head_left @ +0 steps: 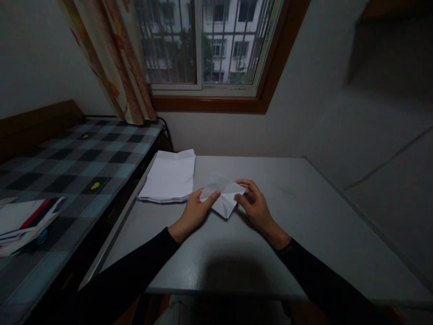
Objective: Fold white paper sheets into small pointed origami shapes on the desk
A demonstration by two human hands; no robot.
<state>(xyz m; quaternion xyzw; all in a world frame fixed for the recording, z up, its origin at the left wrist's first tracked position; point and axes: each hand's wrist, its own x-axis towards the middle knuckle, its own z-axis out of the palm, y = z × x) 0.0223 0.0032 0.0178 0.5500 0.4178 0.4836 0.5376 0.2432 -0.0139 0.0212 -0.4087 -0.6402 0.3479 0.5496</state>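
Note:
Between my two hands is a small folded sheet of white paper, creased, with one corner pointing toward me. My left hand grips its left side, thumb on top and the other fingers hidden beneath. On the right side my right hand pinches the paper's edge between thumb and fingers. The paper is held just over the light grey table; whether it touches the top I cannot tell. A stack of white paper lies to the left, near my left hand.
Left of the table stands a bed with a checked cover, bearing a pile of papers. A barred window with a wooden frame and a patterned curtain is behind the table. A wall runs along the right.

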